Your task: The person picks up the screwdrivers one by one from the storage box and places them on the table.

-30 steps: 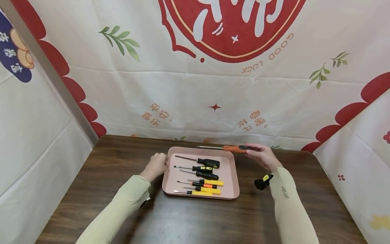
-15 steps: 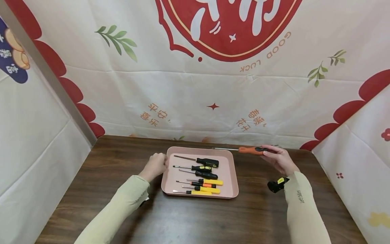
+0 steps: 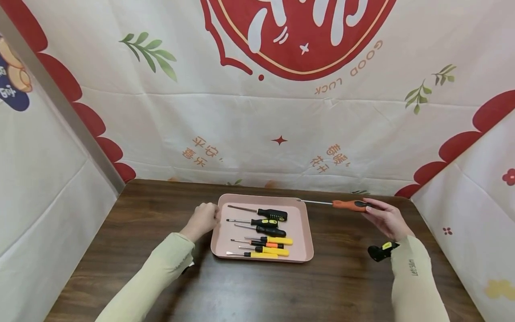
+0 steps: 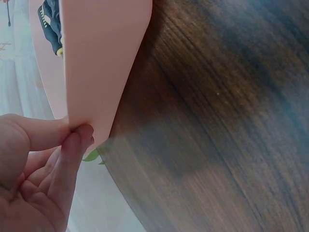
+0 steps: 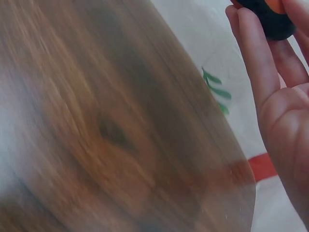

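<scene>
The pink tray (image 3: pixel 299 230) lies on the wooden table (image 3: pixel 261 288), and the left hand (image 3: pixel 203 220) steadies it, thumb and fingertips pinching the wall at the tray's left end. The right hand (image 3: pixel 388 219) is to the right of the tray, its fingers closed on the butt of the orange screwdriver (image 3: pixel 349 205). That screwdriver lies nearly level, its shaft pointing back to the tray's far right corner. Whether the tip touches the rim there or hangs just above it cannot be told from overhead.

Inside the tray, three black-handled screwdrivers (image 3: pixel 272 215) lie toward the far side; three yellow-handled screwdrivers (image 3: pixel 277 252) and one with an orange band (image 3: pixel 273 245) lie toward the near side.

The end-of-handle hold probably leaves the shaft nose-heavy, so a firm pinch and a slightly raised tip should spare the tray's rim a knock. The left hand does best to press lightly down rather than pull, since a tipped tray could set the loose tools rolling.
</scene>
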Available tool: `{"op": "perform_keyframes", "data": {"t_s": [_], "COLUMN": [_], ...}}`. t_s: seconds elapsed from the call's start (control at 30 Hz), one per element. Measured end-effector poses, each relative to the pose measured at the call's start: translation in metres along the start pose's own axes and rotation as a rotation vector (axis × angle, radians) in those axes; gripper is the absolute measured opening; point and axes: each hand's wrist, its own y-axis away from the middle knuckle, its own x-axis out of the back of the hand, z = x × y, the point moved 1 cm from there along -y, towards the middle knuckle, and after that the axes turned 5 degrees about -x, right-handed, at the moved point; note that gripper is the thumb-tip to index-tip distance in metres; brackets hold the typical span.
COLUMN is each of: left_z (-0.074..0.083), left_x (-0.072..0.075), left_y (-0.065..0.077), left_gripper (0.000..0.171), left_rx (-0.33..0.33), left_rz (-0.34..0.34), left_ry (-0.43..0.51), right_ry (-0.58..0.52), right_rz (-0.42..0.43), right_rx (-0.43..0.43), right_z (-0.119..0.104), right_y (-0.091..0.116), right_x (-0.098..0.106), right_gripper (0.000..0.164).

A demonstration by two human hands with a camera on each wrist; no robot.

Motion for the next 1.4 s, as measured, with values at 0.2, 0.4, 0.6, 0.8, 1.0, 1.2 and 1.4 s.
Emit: {"op": "perform_keyframes", "data": {"t_s": [0.2, 0.4, 0.6, 0.8, 1.0, 1.2, 1.4], "left_z": [-0.001, -0.004, -0.005, -0.004, -0.005, -0.004, -0.001], "left_x": [0.000, -0.002, -0.001, -0.002, -0.004, -0.003, -0.002], "left_y": [0.001, 0.001, 0.001, 0.002, 0.003, 0.001, 0.000], "left_gripper": [0.024, 0.024, 0.023, 0.024, 0.023, 0.023, 0.024], "left_rx": [0.012, -0.011, -0.015, -0.026, -0.048, -0.045, -0.071], "left_rz": [-0.011, 0.008, 0.004, 0.012, 0.031, 0.024, 0.045], "left_ry": [-0.001, -0.011, -0.016, -0.033, -0.039, -0.037, -0.040], "right_ry": [0.006, -0.023, -0.073, -0.065, -0.059, -0.065, -0.064], "right_rz": [0.027, 0.060, 0.036, 0.023, 0.020, 0.024, 0.026], "right_rx": [-0.024, -0.034, -0.034, -0.036, -0.017, -0.002, 0.008], "right_z": [0.000, 0.001, 0.007, 0.014, 0.022, 0.026, 0.029], "right_y": [0.010, 0.016, 0.017, 0.014, 0.010, 0.008, 0.004], "right_x": [0.014, 0.024, 0.030, 0.034, 0.036, 0.038, 0.041], "right_gripper": [0.038, 0.037, 0.041, 0.041, 0.042, 0.042, 0.042]}}
